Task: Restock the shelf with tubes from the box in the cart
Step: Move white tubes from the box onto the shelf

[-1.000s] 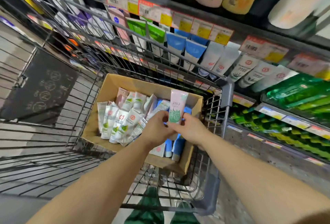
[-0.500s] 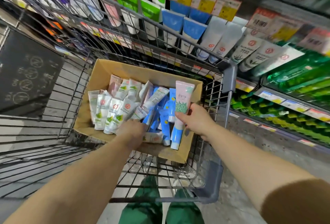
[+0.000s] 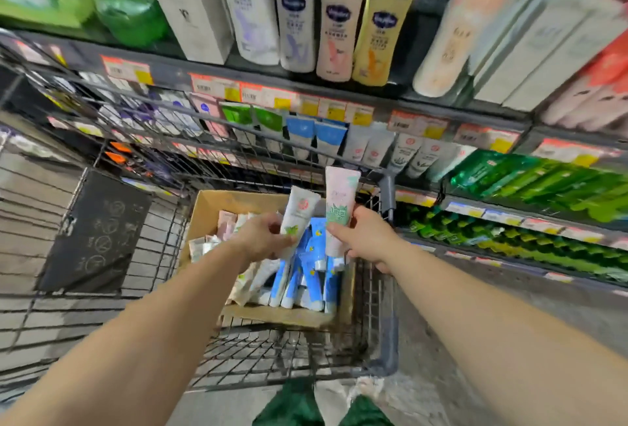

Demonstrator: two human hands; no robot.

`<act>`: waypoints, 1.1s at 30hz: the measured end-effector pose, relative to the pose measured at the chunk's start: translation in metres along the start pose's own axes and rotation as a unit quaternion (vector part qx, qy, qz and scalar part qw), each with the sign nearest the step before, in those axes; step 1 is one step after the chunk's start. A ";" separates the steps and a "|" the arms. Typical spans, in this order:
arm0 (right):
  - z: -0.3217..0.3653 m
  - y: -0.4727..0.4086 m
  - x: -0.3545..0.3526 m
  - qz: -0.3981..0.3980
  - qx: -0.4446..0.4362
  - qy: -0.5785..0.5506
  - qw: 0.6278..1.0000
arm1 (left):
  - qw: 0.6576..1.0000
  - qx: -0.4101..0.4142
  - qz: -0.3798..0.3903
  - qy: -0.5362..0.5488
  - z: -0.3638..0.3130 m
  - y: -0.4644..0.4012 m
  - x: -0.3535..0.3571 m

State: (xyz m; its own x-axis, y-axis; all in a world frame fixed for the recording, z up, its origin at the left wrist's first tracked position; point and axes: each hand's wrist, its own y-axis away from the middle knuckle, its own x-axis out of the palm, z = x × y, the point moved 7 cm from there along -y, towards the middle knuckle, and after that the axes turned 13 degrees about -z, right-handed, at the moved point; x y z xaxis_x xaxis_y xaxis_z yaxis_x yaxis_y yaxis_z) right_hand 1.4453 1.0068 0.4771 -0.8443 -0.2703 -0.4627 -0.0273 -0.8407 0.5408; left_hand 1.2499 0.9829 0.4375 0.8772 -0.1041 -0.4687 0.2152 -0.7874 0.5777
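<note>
Head view: white tube (image 3: 299, 218) is pinched by left hand (image 3: 261, 238); pink tube (image 3: 339, 208) is pinched by right hand (image 3: 367, 238), both above box (image 3: 210, 208).

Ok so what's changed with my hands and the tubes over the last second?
The left hand went down into the box, gripped a white tube and lifted it out. The right hand kept its hold on the pink tube. The blue tubes stayed in the box.

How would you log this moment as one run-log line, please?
left hand: holds white tube | right hand: holds pink tube | both above box
</note>
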 end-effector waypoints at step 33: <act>-0.261 0.322 -0.825 -0.474 -0.133 -0.219 0.842 | 0.824 0.445 0.336 0.095 -0.630 0.450 0.597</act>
State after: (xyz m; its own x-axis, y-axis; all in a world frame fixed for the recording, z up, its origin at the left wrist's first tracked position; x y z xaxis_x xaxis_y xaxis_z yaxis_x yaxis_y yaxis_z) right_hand 2.2724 0.8364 0.8501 -0.6287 0.7321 -0.2623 -0.7290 -0.6723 -0.1288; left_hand 2.1404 0.9489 0.8389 0.7389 -0.6690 -0.0809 -0.6738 -0.7328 -0.0946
